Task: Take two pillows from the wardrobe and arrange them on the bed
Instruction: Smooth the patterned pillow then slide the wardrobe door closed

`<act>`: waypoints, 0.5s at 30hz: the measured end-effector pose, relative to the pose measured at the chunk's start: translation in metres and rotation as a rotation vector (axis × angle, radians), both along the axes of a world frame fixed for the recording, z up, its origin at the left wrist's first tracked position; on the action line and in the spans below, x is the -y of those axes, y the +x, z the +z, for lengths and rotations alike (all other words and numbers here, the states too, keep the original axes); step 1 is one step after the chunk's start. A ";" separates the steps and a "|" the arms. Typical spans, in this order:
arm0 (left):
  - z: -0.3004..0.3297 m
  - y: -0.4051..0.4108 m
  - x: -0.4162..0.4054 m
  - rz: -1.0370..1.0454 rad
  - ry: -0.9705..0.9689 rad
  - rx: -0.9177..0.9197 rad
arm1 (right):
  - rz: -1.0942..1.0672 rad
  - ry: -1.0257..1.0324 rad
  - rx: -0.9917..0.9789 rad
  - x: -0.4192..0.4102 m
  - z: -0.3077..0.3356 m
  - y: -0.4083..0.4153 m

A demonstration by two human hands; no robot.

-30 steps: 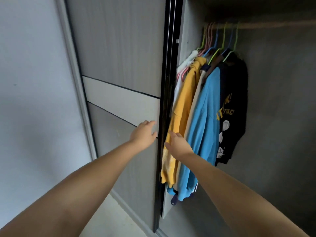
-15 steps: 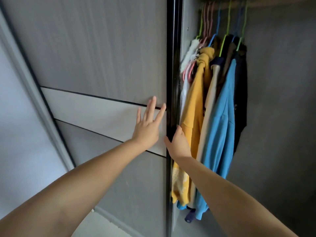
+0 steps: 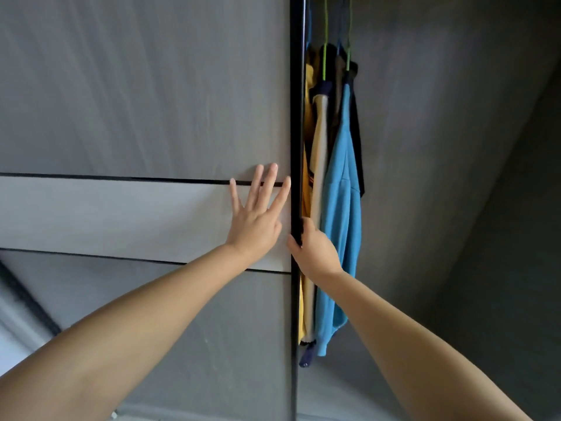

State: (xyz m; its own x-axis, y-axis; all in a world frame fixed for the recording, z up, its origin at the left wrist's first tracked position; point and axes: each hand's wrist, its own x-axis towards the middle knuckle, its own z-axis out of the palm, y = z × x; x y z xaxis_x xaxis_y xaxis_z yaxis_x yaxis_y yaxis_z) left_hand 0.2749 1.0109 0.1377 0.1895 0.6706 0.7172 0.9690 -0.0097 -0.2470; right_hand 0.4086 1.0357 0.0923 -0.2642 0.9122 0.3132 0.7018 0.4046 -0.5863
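Observation:
The grey sliding wardrobe door [image 3: 145,95] fills the left and middle of the head view, with a pale band across it. My left hand [image 3: 258,217] lies flat on that band, fingers spread and straight, close to the door's black edge [image 3: 297,141]. My right hand [image 3: 314,250] grips the black edge, with the fingers wrapped behind it and the thumb in front. No pillow and no bed are in view.
Inside the wardrobe opening hang clothes on coloured hangers: a blue shirt [image 3: 341,208], a yellow garment [image 3: 308,117], a beige one and a dark one. The grey inner wardrobe wall [image 3: 440,177] stretches to the right. A dark diagonal frame strip [image 3: 27,302] crosses the lower left.
The door edge now sits further right over the hanging clothes, hiding the white and most of the yellow garments. Both hands stay by the edge; my left hand has flattened on the pale band.

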 end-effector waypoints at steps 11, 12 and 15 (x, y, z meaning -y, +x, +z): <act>0.017 0.083 -0.013 -0.149 -0.039 -0.236 | -0.246 0.074 0.098 -0.003 -0.002 0.131; 0.017 0.087 -0.015 -0.143 -0.031 -0.236 | -0.266 0.094 0.087 -0.002 -0.001 0.146; 0.018 0.099 -0.020 -0.123 0.001 -0.262 | -0.327 0.145 0.052 -0.002 0.000 0.190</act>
State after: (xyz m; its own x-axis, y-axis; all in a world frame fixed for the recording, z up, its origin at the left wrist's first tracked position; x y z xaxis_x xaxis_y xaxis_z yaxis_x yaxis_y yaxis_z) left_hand 0.3735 1.0312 0.1562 0.4481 0.6309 0.6333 0.8637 -0.1226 -0.4889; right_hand 0.5984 1.0380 0.0920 0.0150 0.8980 0.4396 0.8350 0.2306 -0.4997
